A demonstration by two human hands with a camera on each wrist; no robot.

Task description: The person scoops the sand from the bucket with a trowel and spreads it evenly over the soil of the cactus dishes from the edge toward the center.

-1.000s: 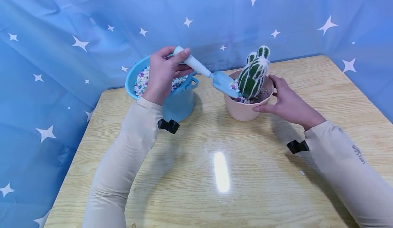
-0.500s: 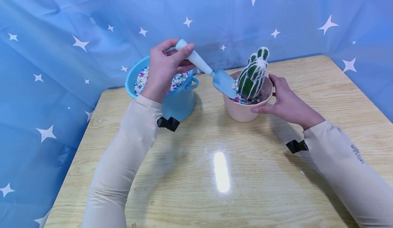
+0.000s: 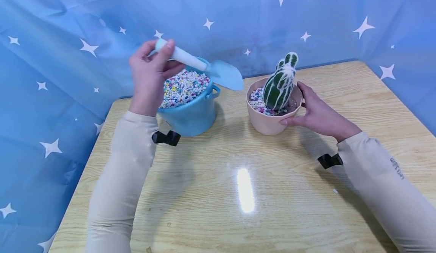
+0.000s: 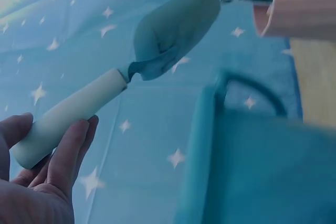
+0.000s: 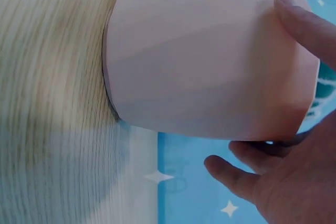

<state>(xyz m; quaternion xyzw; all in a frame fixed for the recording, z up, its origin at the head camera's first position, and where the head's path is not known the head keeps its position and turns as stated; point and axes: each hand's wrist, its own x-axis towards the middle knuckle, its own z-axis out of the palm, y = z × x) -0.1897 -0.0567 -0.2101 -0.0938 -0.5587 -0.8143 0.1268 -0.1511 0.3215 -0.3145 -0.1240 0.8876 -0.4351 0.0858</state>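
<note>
My left hand [image 3: 150, 71] grips the white handle of a blue garden trowel [image 3: 225, 74], held over the right rim of a blue bucket [image 3: 194, 117]. Small multicoloured pebbles [image 3: 185, 86] fill much of that bucket. In the left wrist view the trowel blade [image 4: 178, 30] shows bare. My right hand [image 3: 318, 113] holds the pink flowerpot [image 3: 267, 123] by its right side, thumb on the near wall and fingers behind. A green cactus [image 3: 279, 88] with white fuzzy ribs leans right inside the pot. Pebbles [image 3: 259, 101] lie around its left foot; brownish filling shows at the right.
Both vessels stand on a wood-grain table [image 3: 272, 192] near its back edge, a gap between them. A blue star-patterned cloth [image 3: 238, 18] hangs behind and to the left. One small white bit [image 3: 335, 191] lies by the right sleeve.
My left hand has drawn the trowel out of the pot, leftward and up to the bucket. Pebbles from its blade now lie beside the cactus. The right hand has stayed on the pot.
</note>
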